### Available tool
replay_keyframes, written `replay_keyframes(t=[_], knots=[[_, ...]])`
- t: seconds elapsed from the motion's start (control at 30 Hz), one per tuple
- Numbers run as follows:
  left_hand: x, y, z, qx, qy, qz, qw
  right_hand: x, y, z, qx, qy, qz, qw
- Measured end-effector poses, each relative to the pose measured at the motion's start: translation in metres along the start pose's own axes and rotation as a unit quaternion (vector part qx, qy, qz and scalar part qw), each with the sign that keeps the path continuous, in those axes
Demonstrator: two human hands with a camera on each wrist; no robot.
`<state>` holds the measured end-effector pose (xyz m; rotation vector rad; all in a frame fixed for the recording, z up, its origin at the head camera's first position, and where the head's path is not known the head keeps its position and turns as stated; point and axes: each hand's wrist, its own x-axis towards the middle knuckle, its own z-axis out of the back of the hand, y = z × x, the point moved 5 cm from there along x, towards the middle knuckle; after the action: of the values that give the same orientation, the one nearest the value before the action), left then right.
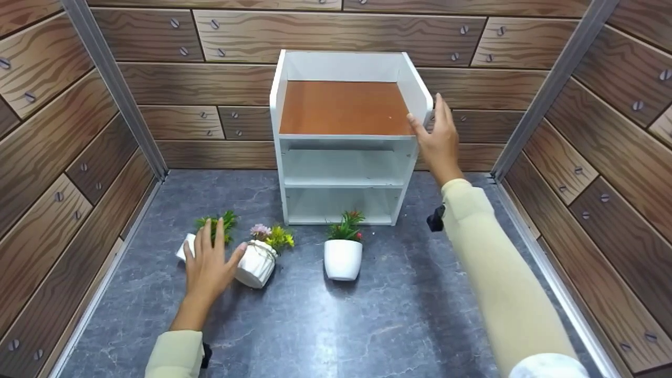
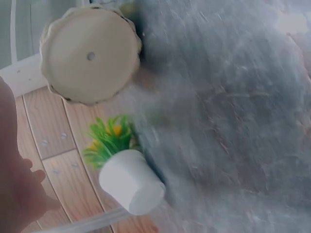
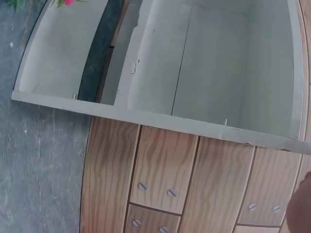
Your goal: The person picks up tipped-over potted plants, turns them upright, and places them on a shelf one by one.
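Observation:
My left hand (image 1: 209, 270) is spread with straight fingers above two tipped-over potted plants. Partly behind its fingers lies a small smooth white pot (image 2: 131, 182) with green leaves and yellow blooms (image 2: 109, 138). Beside the thumb, a ribbed white pot (image 1: 255, 269) with pink and yellow flowers leans over, its scalloped base (image 2: 90, 56) facing the left wrist camera. My right hand (image 1: 442, 144) is at the right side panel of a white shelf unit (image 1: 344, 186), fingers extended along the outside and thumb overlapping the panel's front edge. Only a bit of that hand shows in the right wrist view.
A third white pot (image 1: 343, 261) with green leaves and red flowers stands upright before the shelf. The unit has a brown top board (image 1: 341, 107) and two compartments below. Wood-patterned walls (image 1: 210, 84) enclose the grey marbled floor (image 1: 394, 325) at back and sides.

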<state>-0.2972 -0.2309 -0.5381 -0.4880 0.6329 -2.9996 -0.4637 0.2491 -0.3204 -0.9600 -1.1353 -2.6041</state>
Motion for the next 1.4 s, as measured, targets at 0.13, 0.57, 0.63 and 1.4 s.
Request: replay_keyframes(t=[0.13, 0.57, 0.63, 1.4], knots=[[-0.002, 0.010, 0.000, -0.001, -0.009, 0.009, 0.9999, 0.002, 0.000, -0.002, 0.013, -0.010, 0.001, 1.000], [-0.004, 0.037, -0.002, -0.017, -0.010, 0.050, 0.9986, 0.005, 0.001, -0.004, 0.060, -0.057, 0.013, 0.997], [-0.004, 0.041, -0.003, -0.023, -0.014, 0.053, 0.9982, 0.005, 0.000, -0.005, 0.067, -0.063, 0.012, 0.996], [0.008, 0.092, -0.008, -0.042, -0.033, 0.096, 0.9939, 0.002, 0.000, -0.006, 0.086, -0.059, -0.001, 0.995]])
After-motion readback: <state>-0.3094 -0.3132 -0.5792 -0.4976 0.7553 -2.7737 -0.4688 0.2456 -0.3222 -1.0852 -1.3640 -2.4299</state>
